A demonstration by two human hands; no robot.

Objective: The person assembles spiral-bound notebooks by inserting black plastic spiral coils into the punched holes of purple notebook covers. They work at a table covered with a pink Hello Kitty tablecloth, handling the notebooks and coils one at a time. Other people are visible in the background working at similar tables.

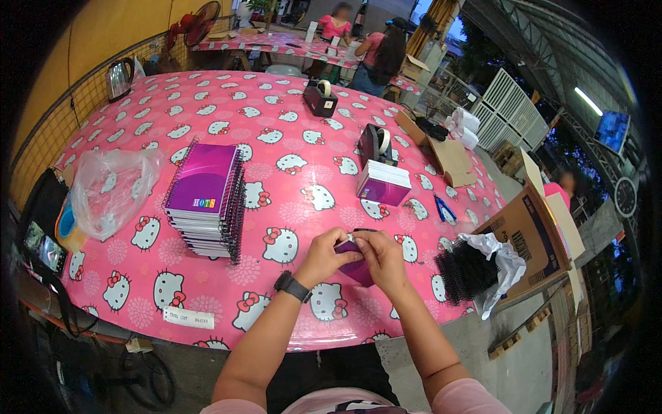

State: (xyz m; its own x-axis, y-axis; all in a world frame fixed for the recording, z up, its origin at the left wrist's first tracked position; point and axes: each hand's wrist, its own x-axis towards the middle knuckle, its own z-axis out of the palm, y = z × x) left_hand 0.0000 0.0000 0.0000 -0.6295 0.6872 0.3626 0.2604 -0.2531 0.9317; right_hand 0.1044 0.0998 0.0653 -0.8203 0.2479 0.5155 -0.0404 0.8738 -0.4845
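Note:
Close in front of me, a small purple notebook is held upright between both hands. My left hand pinches its left upper edge, and a dark watch sits on that wrist. At the upper right edge my right hand closes its fingers on the same notebook. A thin dark piece shows just above the fingertips; I cannot make out what it is. To the left stands a tall stack of purple notebooks with black spiral bindings. Beyond my hands sits a shorter stack of purple booklets with white page edges showing.
Black plastic coils lie on white paper at the right table edge, beside a cardboard box. Blue-handled pliers and two tape dispensers lie farther off. A plastic bag is at left. People work at a far table.

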